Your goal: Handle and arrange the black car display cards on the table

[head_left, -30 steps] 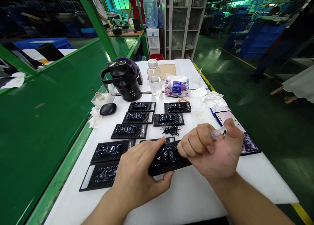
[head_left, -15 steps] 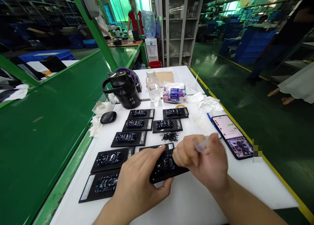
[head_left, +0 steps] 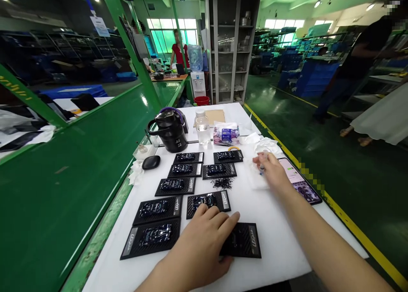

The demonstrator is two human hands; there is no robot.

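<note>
My left hand (head_left: 207, 234) lies over a dark model car on a black base plate (head_left: 251, 242). Its fingers cover the car and the thumb is at the plate's near edge. At the right, my right hand (head_left: 272, 171) is closed on a small clear object with a bluish part (head_left: 262, 168), its kind hard to make out. That hand hovers by a white tissue (head_left: 255, 177). Just beyond my left hand sits another model car on its plate (head_left: 208, 199). More such cars stand at left, including the nearest one (head_left: 156, 236).
Thin black bits (head_left: 222, 182) lie in a small pile mid-table. A phone (head_left: 304, 190) is at the right edge. Farther back are a black jug (head_left: 170, 132), a clear bottle (head_left: 202, 128), a tissue pack (head_left: 226, 134) and a black mouse-shaped item (head_left: 151, 162). People stand in the background.
My right hand has moved away from the car, out to the tissue on the right. The plate under my left hand is lower and turned, its lettered end now facing right. The camera view has tilted up.
</note>
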